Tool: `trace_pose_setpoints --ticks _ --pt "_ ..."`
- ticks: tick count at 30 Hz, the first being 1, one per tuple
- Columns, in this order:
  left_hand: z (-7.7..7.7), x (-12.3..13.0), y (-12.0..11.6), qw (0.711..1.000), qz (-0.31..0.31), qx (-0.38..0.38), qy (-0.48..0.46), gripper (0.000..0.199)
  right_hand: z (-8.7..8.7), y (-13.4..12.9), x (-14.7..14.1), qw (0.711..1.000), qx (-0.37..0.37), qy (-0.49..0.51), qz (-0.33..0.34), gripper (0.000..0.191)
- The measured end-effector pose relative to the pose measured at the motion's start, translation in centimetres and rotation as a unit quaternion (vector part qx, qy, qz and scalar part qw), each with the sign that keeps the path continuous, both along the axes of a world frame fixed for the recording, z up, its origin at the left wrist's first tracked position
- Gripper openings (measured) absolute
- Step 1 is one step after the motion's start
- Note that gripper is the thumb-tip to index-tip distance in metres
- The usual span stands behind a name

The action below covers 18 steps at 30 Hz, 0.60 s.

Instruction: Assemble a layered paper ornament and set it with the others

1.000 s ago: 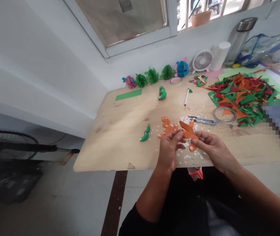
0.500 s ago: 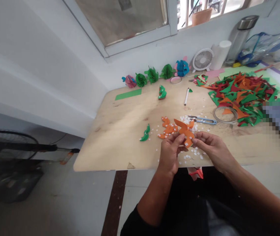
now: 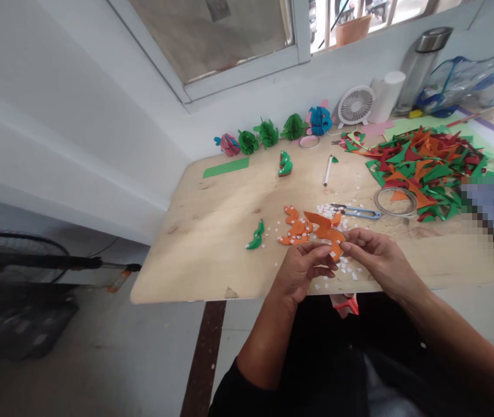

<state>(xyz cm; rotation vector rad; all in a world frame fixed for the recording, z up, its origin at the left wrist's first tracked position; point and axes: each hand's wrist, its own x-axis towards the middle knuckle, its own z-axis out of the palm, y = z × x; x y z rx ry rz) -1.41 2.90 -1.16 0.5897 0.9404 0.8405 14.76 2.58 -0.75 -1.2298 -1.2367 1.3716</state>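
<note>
- Grip of left hand (image 3: 301,264): thumb and forefinger pinched together on lower edge of curved orange paper (image 3: 324,230).
- Grip of right hand (image 3: 376,255): thumb and forefinger closed on right edge of same piece.
- Curved orange paper: between the 2 hands, over front part of wooden bench (image 3: 194,249).
- Orange wavy cut-outs (image 3: 294,233): on bench, just left of held piece, dotted white.
- Green wavy cut-out (image 3: 256,237): farther left, likewise dotted.
- White paper bits (image 3: 349,270): loose, scattered beneath and around hands.
- Blue-handled snips (image 3: 363,213): beyond right hand.
- Ring-shaped roll (image 3: 396,215): right of snips, beside heap of paper scraps (image 3: 429,165) in red, green, orange.
- White pen (image 3: 328,171): farther back.
- Paper figures (image 3: 268,134): 5, 3 of them green, in row along wall.
- Small white fan (image 3: 357,106): right of row.
</note>
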Motion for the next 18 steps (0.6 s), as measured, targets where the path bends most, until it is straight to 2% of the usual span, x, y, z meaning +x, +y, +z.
trace_pose_setpoints --ticks 3,6,9,12,15,18 --pt "0.0 -0.1 0.0 1.000 0.002 0.010 0.011 0.029 -0.2 0.1 0.1 1.000 0.006 -0.013 0.011 0.033" --pt "0.0 0.3 0.0 0.996 0.049 0.060 0.053 0.022 -0.2 0.1 0.0 0.999 0.019 -0.039 0.004 0.032" --pt "-0.1 0.9 -0.1 0.979 0.124 0.123 0.108 0.015 0.1 -0.3 -0.2 0.985 0.092 -0.126 -0.078 0.026" --pt "-0.6 1.3 -0.3 0.957 0.182 0.165 0.155 0.012 0.5 -1.2 -0.5 0.946 0.200 -0.216 -0.139 0.016" --pt "-1.0 1.5 -0.7 0.940 0.203 0.198 0.189 0.013 0.8 -1.7 -0.9 0.921 0.278 -0.257 -0.097 0.010" --pt "-1.0 1.5 -1.0 0.929 0.217 0.221 0.205 0.014 0.6 -1.7 -1.3 0.914 0.297 -0.273 -0.039 0.012"
